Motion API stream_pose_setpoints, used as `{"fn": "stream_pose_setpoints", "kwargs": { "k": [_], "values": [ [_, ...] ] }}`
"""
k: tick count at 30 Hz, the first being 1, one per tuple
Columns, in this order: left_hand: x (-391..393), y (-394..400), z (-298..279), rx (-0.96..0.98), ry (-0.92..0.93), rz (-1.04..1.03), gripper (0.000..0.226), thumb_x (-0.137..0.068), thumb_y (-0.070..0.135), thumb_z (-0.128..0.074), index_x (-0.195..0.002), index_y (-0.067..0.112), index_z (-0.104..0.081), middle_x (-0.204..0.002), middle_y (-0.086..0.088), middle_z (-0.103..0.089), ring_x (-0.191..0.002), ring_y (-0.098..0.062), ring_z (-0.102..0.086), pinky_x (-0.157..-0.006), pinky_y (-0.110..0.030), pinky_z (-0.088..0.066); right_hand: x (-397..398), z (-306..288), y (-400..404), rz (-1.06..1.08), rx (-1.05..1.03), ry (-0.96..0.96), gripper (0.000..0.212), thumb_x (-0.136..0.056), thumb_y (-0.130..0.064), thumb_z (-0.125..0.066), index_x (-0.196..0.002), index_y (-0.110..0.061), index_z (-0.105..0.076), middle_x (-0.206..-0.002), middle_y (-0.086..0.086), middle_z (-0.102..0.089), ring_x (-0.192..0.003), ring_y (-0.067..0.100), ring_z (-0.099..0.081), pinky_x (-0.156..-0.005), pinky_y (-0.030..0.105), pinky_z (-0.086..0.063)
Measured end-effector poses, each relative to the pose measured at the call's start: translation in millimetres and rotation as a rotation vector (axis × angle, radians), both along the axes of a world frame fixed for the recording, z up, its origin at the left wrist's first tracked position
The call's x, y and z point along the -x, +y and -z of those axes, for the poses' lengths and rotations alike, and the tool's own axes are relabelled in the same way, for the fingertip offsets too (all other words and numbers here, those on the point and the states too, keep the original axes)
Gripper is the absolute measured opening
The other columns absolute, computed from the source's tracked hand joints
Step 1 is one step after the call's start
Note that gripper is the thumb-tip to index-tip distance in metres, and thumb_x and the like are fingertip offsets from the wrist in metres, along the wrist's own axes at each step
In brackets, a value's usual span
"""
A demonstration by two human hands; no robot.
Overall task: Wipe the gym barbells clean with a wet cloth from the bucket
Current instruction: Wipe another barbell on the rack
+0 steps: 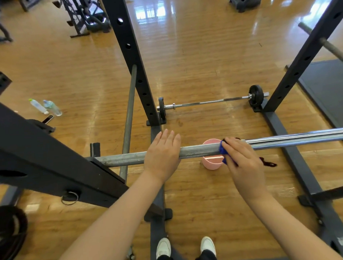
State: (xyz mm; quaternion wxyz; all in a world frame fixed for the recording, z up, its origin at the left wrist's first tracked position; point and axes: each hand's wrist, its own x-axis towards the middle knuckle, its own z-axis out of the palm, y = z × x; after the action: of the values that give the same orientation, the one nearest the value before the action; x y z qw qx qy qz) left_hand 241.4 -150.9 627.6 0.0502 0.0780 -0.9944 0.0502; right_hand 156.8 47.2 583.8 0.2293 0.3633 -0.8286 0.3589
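Black steel of a rack arm [51, 153] fills the left side, and a metal ring [70, 197] hangs under it. Behind it, on the wooden floor [203, 60], two plastic bottles [46, 107] lie next to a phone [48, 119]. The barbell [198, 150] rests on this arm and runs to the right across the whole view; its left part is dull grey and rough, its right part is shiny chrome. The left hand [162, 153] lies flat on top of the dull part, the fingers straight and together, not closed around the bar. Just to the right, below the bar on the floor, stands the pink bucket [212, 161], partly hidden by the bar. The right hand [243, 158] presses a blue cloth [223, 149] against the bar where the dull part meets the chrome; the fingers bend over the cloth and hold it. Further back, between two black uprights [129, 53], a second barbell [210, 102] with small black plates lies on the floor. At the bottom, two white shoes [185, 246] stand near the rack base.
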Motion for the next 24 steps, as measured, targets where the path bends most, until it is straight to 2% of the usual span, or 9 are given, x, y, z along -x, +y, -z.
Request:
{"fn": "stream_pose_setpoints", "kwargs": {
  "k": [4,7,10,13,15,17,19,21,24],
  "values": [
    [1,1,1,-0.008,0.024,-0.004,0.053,-0.059,0.0,-0.082,-0.109,-0.005,-0.065,-0.111,-0.023,-0.066,-0.107,-0.035,-0.063,-0.095,-0.044,-0.046,-25,-9,-50,-0.096,-0.077,0.016,0.028,-0.083,-0.011,-0.055,-0.103,0.003,-0.07,-0.106,0.016,-0.069,-0.104,0.024,-0.059,-0.104,0.026,-0.037],
    [3,1,0,-0.062,-0.078,-0.009,0.05,-0.086,0.0,-0.059,-0.134,0.002,-0.047,-0.139,-0.016,-0.049,-0.134,-0.028,-0.04,-0.114,-0.035,-0.022,-22,-14,-47,-0.165,-0.204,0.007,0.036,-0.069,0.001,-0.077,-0.105,0.0,-0.071,-0.109,0.013,-0.069,-0.103,0.025,-0.064,-0.098,0.03,-0.042],
    [6,-1,-1,-0.069,-0.102,-0.007,0.044,-0.089,-0.001,-0.05,-0.131,0.01,-0.046,-0.138,-0.006,-0.049,-0.134,-0.021,-0.037,-0.114,-0.029,-0.02,-1,-11,-2,-0.066,-0.141,-0.051,0.038,-0.073,0.005,-0.07,-0.11,-0.001,-0.068,-0.115,0.013,-0.066,-0.111,0.023,-0.057,-0.103,0.032,-0.039],
    [9,-4,-4,-0.116,-0.186,-0.036,0.037,-0.086,-0.004,-0.051,-0.118,0.013,-0.054,-0.125,-0.006,-0.057,-0.116,-0.023,-0.051,-0.09,-0.033,-0.042,12,-11,20,0.048,-0.09,-0.121,0.031,-0.08,0.003,-0.068,-0.11,0.003,-0.067,-0.114,0.016,-0.066,-0.111,0.025,-0.057,-0.104,0.025,-0.036],
    [11,-8,-6,-0.139,-0.232,-0.05,0.034,-0.083,-0.003,-0.052,-0.112,0.016,-0.056,-0.12,-0.006,-0.059,-0.099,-0.023,-0.057,-0.068,-0.031,-0.043,8,-11,5,0.034,-0.046,-0.099,0.026,-0.084,-0.009,-0.059,-0.105,0.004,-0.069,-0.108,0.016,-0.068,-0.106,0.022,-0.057,-0.102,0.021,-0.037],
    [12,-8,-5,-0.152,-0.214,-0.043,0.036,-0.084,-0.001,-0.054,-0.117,0.015,-0.056,-0.128,-0.006,-0.055,-0.11,-0.022,-0.053,-0.08,-0.031,-0.045,-4,-15,-24,-0.056,-0.047,-0.071,0.03,-0.084,-0.014,-0.053,-0.101,0.003,-0.071,-0.105,0.015,-0.069,-0.102,0.022,-0.058,-0.097,0.028,-0.042],
    [8,-6,-2,-0.113,-0.135,-0.004,0.045,-0.089,0.001,-0.053,-0.132,0.011,-0.048,-0.145,-0.008,-0.042,-0.135,-0.022,-0.035,-0.111,-0.031,-0.027,-21,-15,-49,-0.127,-0.105,-0.019,0.025,-0.081,-0.01,-0.061,-0.101,0.001,-0.072,-0.105,0.014,-0.07,-0.101,0.024,-0.062,-0.095,0.034,-0.047],
    [4,-5,-1,-0.06,-0.066,0.019,0.05,-0.094,0.004,-0.047,-0.142,0.008,-0.035,-0.153,-0.01,-0.028,-0.144,-0.021,-0.02,-0.116,-0.03,-0.009,-27,-14,-52,-0.161,-0.185,-0.013,0.032,-0.072,0.002,-0.075,-0.104,0.0,-0.071,-0.107,0.014,-0.069,-0.101,0.028,-0.065,-0.095,0.036,-0.049],
    [-2,-3,0,0.007,-0.024,0.007,0.052,-0.091,0.009,-0.055,-0.14,0.005,-0.039,-0.149,-0.014,-0.035,-0.141,-0.026,-0.027,-0.115,-0.035,-0.01,-7,-7,-17,-0.113,-0.153,-0.028,0.034,-0.075,0.003,-0.071,-0.108,0.0,-0.069,-0.113,0.014,-0.067,-0.109,0.025,-0.06,-0.102,0.031,-0.042]
  ]
}}
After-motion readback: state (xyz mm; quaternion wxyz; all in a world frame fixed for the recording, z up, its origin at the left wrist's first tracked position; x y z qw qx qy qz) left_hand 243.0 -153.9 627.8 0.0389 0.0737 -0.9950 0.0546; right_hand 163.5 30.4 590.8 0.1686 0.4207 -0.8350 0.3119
